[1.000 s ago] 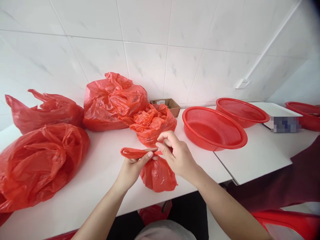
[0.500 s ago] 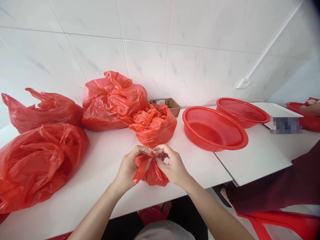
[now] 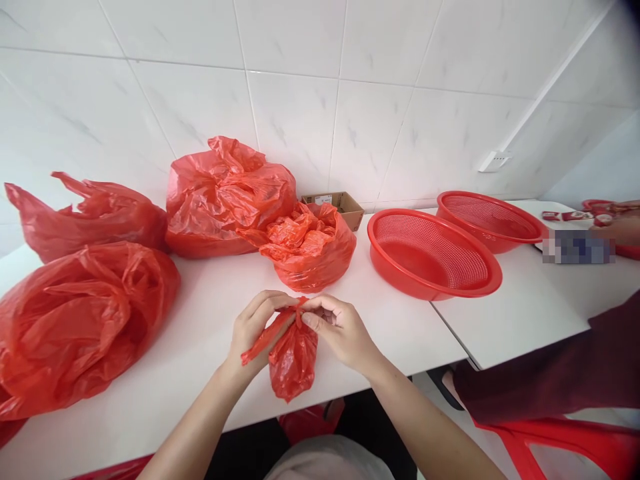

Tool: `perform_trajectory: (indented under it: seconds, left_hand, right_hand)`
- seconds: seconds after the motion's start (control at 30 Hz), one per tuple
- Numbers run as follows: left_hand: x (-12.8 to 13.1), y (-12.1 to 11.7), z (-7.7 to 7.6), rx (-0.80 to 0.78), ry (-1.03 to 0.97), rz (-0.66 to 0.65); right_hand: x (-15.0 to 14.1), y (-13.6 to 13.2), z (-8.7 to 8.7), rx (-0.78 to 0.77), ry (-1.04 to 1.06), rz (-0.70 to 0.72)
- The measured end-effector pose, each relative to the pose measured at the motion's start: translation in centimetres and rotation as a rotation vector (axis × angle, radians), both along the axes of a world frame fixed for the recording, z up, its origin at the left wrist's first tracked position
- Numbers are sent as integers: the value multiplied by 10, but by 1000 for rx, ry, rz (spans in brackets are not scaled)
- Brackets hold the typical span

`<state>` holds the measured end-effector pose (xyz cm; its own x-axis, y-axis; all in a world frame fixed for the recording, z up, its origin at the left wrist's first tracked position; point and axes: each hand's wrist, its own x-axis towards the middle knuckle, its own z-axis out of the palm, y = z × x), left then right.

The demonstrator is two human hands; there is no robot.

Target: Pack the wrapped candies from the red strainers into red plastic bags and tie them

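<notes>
Between my two hands hangs a small red plastic bag (image 3: pixel 294 363), gathered and twisted at its neck, its lower part bulging with contents I cannot make out. My left hand (image 3: pixel 253 330) pinches the neck from the left, and a loose strip of the bag trails down across that palm. From the right, my right hand (image 3: pixel 340 330) grips the top of the neck between thumb and fingers. Just beyond my fingertips stands a larger open red plastic bag (image 3: pixel 315 250) on the white table (image 3: pixel 370 333).
Several big red bags stand at left, including a crumpled one (image 3: pixel 85 320). A cardboard box (image 3: pixel 345 207) sits by the wall. Two red plastic baskets, one nearer (image 3: pixel 435 257), one farther (image 3: pixel 493 220), stand right. Another person's hand (image 3: pixel 617 230) and a red stool (image 3: pixel 555 447) are at far right.
The small bag has swung lower and slightly left, its bulging body now hanging down below my fingers. My hands keep hold of its neck. At far right the other person's hand has moved.
</notes>
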<state>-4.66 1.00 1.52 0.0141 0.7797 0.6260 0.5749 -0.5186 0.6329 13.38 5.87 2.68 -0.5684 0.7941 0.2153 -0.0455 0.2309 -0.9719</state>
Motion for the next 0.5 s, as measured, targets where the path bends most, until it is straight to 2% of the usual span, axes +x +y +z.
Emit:
perform_trajectory:
  seconds: [0.1, 0.2, 0.27, 0.33, 0.4, 0.5]
  left_hand:
    - [-13, 2, 11, -32, 97, -129]
    - [-26, 6, 19, -74, 171, -242]
    - [-35, 11, 20, -68, 211, -246]
    - [-44, 19, 21, -51, 251, -195]
    - [-52, 25, 25, -47, 279, -147]
    - [-67, 26, 43, -60, 273, -105]
  right_hand:
    - [3, -1, 8, 183, -112, -16]
    - [5, -3, 13, 509, -276, -93]
    - [4, -6, 13, 715, -393, -137]
    - [2, -11, 9, 831, -485, -146]
    - [-1, -16, 3, 813, -521, -122]
    - [0, -22, -3, 587, -446, -65]
